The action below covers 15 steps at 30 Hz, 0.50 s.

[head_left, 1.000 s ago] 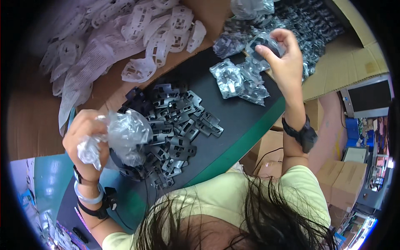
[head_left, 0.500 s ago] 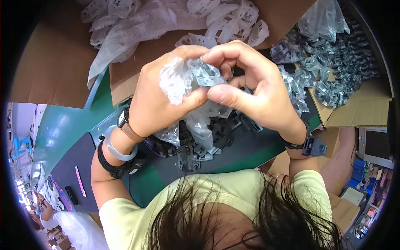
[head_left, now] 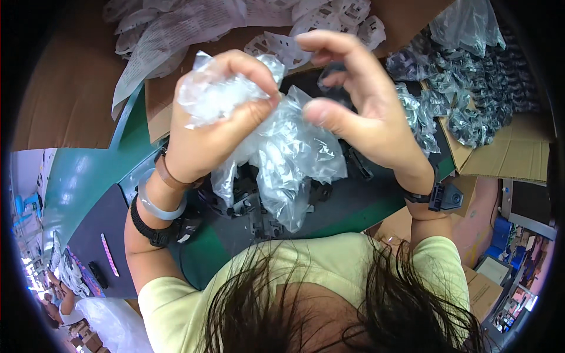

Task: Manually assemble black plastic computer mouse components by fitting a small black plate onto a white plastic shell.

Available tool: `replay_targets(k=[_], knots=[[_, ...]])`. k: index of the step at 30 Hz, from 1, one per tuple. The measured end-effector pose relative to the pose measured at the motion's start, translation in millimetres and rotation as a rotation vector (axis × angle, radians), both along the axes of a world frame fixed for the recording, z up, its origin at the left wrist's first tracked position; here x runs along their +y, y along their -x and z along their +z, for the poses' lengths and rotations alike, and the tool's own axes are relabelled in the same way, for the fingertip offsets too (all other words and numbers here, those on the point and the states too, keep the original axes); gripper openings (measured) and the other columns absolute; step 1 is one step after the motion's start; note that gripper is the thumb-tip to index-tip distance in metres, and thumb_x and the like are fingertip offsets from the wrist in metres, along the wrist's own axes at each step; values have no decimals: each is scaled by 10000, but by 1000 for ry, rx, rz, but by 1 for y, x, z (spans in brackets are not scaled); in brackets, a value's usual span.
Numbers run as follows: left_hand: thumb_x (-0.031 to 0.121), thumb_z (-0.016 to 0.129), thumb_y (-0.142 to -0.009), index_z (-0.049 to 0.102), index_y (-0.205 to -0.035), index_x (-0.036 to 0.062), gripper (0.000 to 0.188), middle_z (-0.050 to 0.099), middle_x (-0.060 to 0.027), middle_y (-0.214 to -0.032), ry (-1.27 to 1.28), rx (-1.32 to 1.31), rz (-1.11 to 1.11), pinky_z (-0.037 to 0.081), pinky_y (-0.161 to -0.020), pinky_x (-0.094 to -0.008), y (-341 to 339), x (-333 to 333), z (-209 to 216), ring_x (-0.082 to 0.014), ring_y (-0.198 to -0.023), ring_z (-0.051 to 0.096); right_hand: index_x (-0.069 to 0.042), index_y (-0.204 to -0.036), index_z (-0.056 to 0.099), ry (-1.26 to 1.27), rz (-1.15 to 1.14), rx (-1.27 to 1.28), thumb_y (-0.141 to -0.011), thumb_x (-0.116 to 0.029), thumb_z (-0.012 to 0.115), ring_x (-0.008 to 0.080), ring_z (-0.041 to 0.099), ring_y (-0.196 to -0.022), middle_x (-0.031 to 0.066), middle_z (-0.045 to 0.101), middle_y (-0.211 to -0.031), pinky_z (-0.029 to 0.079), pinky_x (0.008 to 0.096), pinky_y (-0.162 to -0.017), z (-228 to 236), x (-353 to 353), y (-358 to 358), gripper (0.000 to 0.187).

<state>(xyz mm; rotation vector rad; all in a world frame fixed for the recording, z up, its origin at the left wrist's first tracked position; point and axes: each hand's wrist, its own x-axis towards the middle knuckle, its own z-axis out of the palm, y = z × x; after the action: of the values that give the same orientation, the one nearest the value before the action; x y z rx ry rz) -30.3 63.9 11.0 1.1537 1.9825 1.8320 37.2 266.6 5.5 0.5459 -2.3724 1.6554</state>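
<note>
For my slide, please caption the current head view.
Left hand grips crumpled clear plastic over dark parts; right hand curves close beside it.

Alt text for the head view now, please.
The left hand grips crumpled clear plastic above dark parts; the right hand curves beside it, thumb and index finger apart. White parts lie at the top, bagged parts at right.

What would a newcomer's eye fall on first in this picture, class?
First, the shiny bunch of clear plastic bags at the centre, gripped by the left hand. Just beside it, the right hand shows its thumb and forefinger spread apart. Next come the pale, slotted plastic parts at the top and the heap of bagged dark parts at the upper right.
</note>
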Motion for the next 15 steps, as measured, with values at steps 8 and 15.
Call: replay_targets(k=[8, 15], knots=[[-6, 484, -737, 587, -957, -33, 245, 579, -82, -979, 61, 14, 218, 411, -800, -242, 2, -47, 18, -132, -880, 542, -19, -1184, 498, -446, -523, 112, -770, -133, 639, 329, 502, -1084, 179, 536, -1143, 395, 379, -931, -22, 80, -12, 452], [-24, 459, -673, 630, -915, -27, 297, 619, -111, -966, 167, 384, 273, 409, -847, -266, 3, -9, 23, -176, -920, 565, -58, -1132, 560, -764, -523, 34, -736, -63, 624, 362, 555, -972, 200, 598, -1017, 441, 410, -851, -72, 110, 21, 402]])
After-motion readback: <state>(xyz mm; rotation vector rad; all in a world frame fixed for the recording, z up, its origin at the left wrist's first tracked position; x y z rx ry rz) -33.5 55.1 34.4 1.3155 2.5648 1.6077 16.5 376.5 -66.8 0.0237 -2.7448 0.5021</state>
